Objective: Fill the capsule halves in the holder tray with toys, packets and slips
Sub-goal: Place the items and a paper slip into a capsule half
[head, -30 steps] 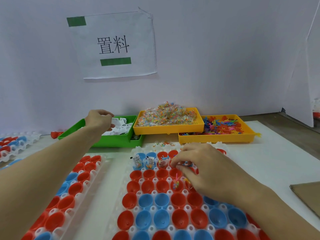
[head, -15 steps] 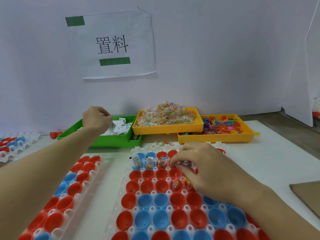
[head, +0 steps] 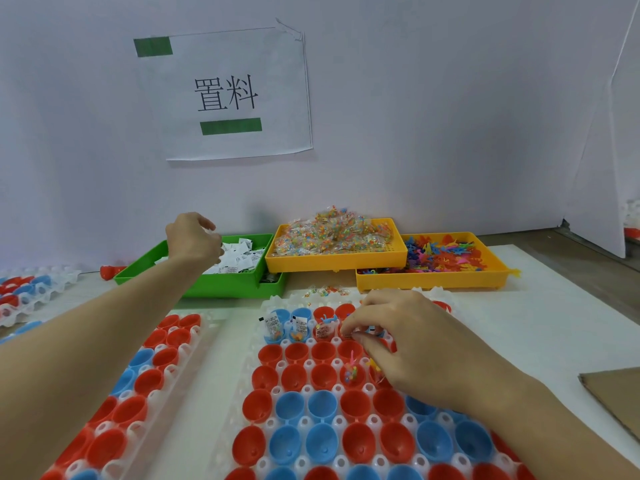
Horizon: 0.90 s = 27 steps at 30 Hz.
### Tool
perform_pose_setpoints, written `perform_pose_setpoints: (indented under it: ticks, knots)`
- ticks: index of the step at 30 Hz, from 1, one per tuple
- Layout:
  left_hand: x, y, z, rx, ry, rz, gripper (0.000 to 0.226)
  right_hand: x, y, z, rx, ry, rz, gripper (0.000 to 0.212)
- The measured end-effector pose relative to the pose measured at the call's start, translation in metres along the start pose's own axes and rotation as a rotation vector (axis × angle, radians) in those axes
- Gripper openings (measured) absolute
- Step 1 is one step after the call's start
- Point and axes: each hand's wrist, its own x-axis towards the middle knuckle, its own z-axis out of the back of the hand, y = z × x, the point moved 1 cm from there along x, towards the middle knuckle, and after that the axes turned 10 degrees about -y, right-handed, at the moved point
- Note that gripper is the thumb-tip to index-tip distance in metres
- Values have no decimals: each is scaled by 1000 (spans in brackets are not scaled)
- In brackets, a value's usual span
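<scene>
The white holder tray [head: 239, 393] in front of me carries rows of red and blue capsule halves [head: 322, 407]. The three back-left halves hold packets [head: 323, 330], and two of them also hold slips [head: 273, 322]. My right hand [head: 401, 341] hovers over the back row, thumb and forefinger pinching a small item above a red half; more small bits show under its palm. My left hand [head: 194, 242] reaches into the green tray [head: 221, 289], fingers curled over the white slips [head: 242, 259]. Only the back of that hand shows, so what it holds is hidden.
A yellow tray of clear bead packets [head: 332, 263] and a yellow tray of coloured plastic toys [head: 429, 280] stand behind the holder. A second holder tray [head: 173, 368] lies to the left, a third [head: 20, 292] at far left. Cardboard [head: 616, 393] sits at right. A loose packet [head: 325, 292] lies behind the holder.
Both hands stay nearly where they were. The left hand's fingers shift slightly among the slips; the right hand keeps its pinch over the back row.
</scene>
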Motion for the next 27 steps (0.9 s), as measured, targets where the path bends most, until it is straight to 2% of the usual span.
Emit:
perform_pose_setpoints:
  ticks: [8, 12, 14, 20, 27]
  knots:
    - [-7, -5, -4, -175, -1, 105, 13, -1, -2, -2, 1, -2, 2, 23]
    - [-8, -7, -1, -276, 41, 167, 18, -1, -3, -2, 5, -7, -5, 22]
    - [-9, -7, 0, -310, 69, 165, 13, -1, -3, -2, 6, -10, -4, 22]
    - [-12, -9, -1, -280, 64, 146, 12, -1, -4, -2, 0, -10, -14, 22]
    - [-8, -8, 2, -137, 50, 130, 33, 0, -4, -2, 0, -3, -23, 23]
